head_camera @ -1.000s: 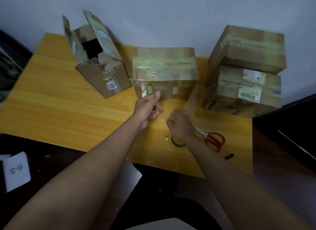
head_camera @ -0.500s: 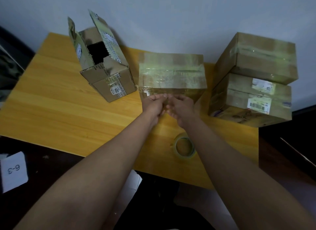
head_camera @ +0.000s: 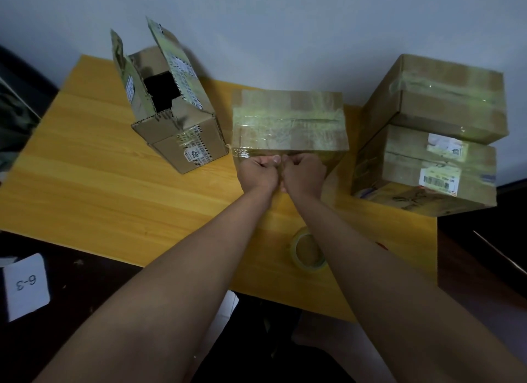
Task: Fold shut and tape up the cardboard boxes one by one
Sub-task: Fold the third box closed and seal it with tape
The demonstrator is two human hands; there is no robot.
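Yellow wooden table [head_camera: 94, 183] against pale grey wall [head_camera: 285, 26], dark floor at lower left and right edges. Centre of frame: closed cardboard box [head_camera: 288, 120], clear tape across top and down near face. Left hand [head_camera: 258, 173] and right hand [head_camera: 303, 173] side by side, touching, at near top edge of that box, fingers curled, thumbs up front, seemingly pinching tape at the edge; exact thing pinched too small to tell. Both forearms reaching up from bottom of frame. Upper left: open box [head_camera: 176, 109], tilted, two flaps standing up, dark interior showing, white label on near end. Right side: two taped boxes stacked, top box [head_camera: 439, 97] resting on lower box [head_camera: 427, 171], white barcode label on lower one. Tape roll [head_camera: 308, 253] lying flat on table at lower centre, partly hidden behind right forearm, well apart from centre box. Small red bit [head_camera: 380, 244] peeking out just right of that forearm, not identifiable. Lower left of frame, off the table: white card [head_camera: 27, 287] marked "6-3", upside down.
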